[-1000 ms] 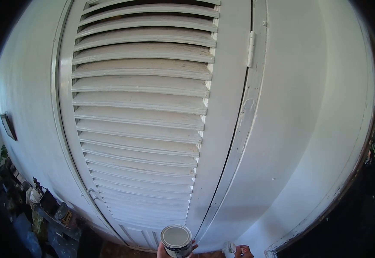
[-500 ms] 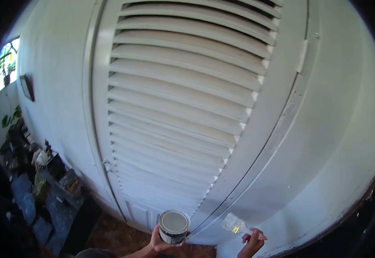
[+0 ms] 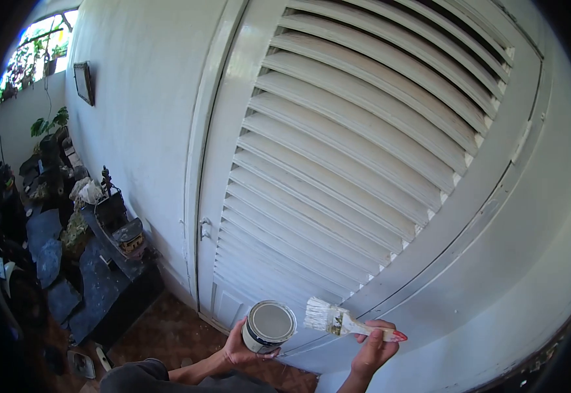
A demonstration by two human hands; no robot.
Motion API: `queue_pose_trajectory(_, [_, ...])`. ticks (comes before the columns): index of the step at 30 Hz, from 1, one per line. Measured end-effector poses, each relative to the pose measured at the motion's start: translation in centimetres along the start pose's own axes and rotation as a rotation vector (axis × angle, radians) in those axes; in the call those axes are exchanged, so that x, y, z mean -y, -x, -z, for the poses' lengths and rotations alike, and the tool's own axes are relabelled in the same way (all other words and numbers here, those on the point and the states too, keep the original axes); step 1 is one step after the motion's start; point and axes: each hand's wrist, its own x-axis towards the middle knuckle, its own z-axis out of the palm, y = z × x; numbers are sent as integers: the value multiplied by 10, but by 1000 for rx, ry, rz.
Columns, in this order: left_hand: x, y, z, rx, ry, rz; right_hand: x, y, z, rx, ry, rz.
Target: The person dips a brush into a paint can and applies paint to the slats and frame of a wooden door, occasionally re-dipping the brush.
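Note:
An open round can (image 3: 270, 324) of pale grey-white paint rests in my left hand (image 3: 241, 347), whose fingers wrap round its side and base. My right hand (image 3: 375, 347) grips the handle of a paintbrush (image 3: 338, 319). The bristles are coated with white paint and point left, a little to the right of the can and apart from it. Behind both stands a white louvred door (image 3: 338, 131) with slanted slats and a small latch (image 3: 205, 228) on its left edge.
Dark slabs (image 3: 95, 281), a model boat (image 3: 128, 236) and other clutter lie at the left. A small frame (image 3: 84, 83) hangs on the white wall (image 3: 135, 98) near a bright window (image 3: 36, 52). Reddish tiled floor (image 3: 161, 331) shows below, with a second brush (image 3: 104, 357).
The view has turned left, so the door appears further right. The brush and my right hand have come nearer the can, and the brush lies more level. Both hands keep their holds.

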Motion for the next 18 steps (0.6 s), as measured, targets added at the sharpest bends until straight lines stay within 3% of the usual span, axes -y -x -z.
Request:
queue_pose_trajectory(7, [-23, 34, -12, -79, -145, -60, 20, -6, -57, 152, 33, 2])
queue_pose_trajectory(9, [-28, 44, -18, -31, 46, -25, 20, -5, -69, 191, 45, 13])
queue_pose_trajectory(18, [-50, 75, -22, -93, 34, -22, 6, 16, -109, 250, 102, 63])
